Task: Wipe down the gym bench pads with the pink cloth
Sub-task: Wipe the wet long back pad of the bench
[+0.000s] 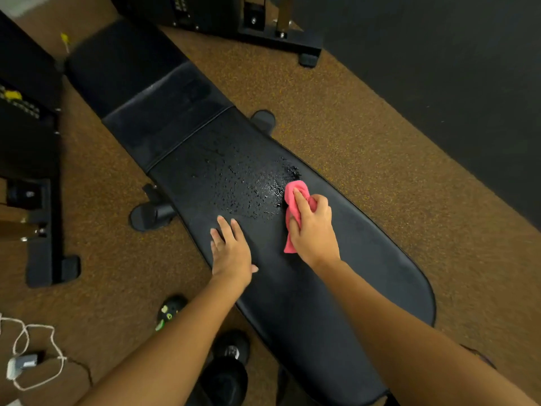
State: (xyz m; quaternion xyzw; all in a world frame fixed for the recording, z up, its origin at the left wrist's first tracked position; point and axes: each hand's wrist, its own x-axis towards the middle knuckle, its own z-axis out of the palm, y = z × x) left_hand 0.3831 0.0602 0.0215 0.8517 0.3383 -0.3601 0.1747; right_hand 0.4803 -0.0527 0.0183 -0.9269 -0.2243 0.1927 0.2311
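Note:
A long black bench back pad (336,273) runs diagonally from lower right to upper left, joined to a shorter seat pad (164,121). Droplets of liquid (243,183) glisten on the middle of the long pad. My right hand (313,230) grips a bunched pink cloth (295,194) and presses it on the pad at the right edge of the wet patch. My left hand (231,250) lies flat on the pad near its left edge, fingers straight, holding nothing.
Brown speckled rubber floor (366,142) surrounds the bench. Black machine frames stand at left (38,200) and top (263,27). A bench foot (149,215) sticks out left. A white cord (35,356) lies bottom left. A dark wall (439,68) runs along the right.

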